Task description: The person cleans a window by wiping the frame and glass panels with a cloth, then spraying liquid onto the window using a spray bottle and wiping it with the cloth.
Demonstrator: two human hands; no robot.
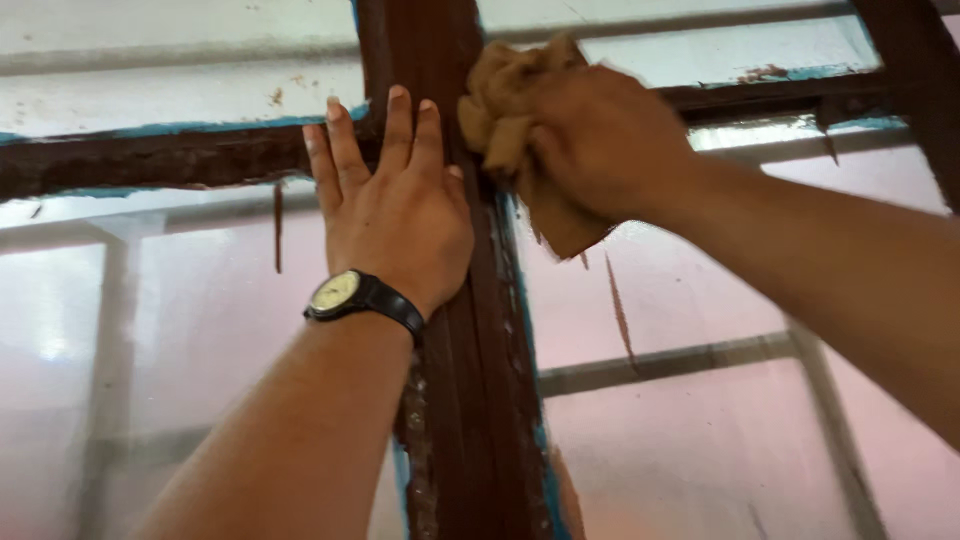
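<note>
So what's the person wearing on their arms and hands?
Both arms are bare, with no sleeves or gloves showing. The left hand has a wristwatch just below it: a round pale dial on a black strap. The right hand and its wrist wear nothing, and no rings show on the fingers.

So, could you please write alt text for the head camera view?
A right hand presses a crumpled brown cloth against a dark brown window frame, where upright meets crossbar. The left hand, with a black-strapped wristwatch, lies flat on the upright beside it, frosted panes around.
</note>
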